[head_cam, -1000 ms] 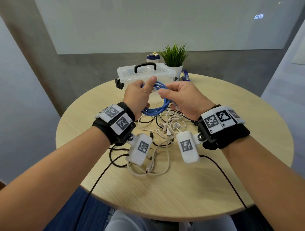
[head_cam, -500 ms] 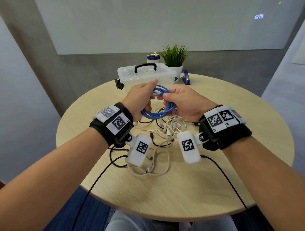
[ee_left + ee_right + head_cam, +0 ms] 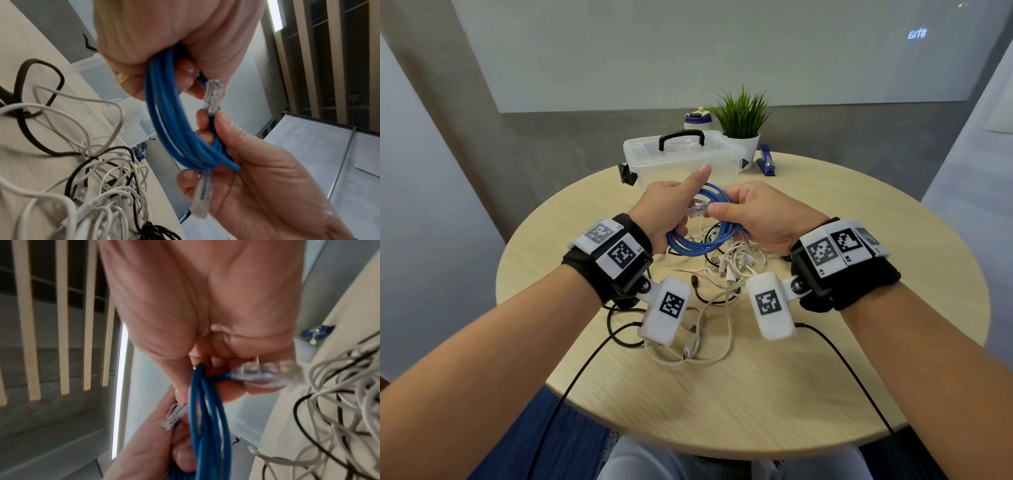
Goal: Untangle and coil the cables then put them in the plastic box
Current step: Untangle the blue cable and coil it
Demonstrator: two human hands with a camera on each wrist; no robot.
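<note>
A blue network cable is wound into a coil and held above the round table between both hands. My left hand grips the coil's left side with its fingers curled round the strands and its thumb raised. My right hand grips the right side and pinches one clear plug at thumb and forefinger. The second clear plug lies along the right palm. A tangle of white and black cables lies under the hands. The clear plastic box, with a black handle, stands behind them with its lid on.
A potted plant, a blue stapler and a blue-capped bottle stand at the table's far edge beside the box. More white cable loops lie near the front of the wooden table.
My right hand has brought the clear plug down and to the left across the coil. The left thumb has lifted off the cable and points up.
</note>
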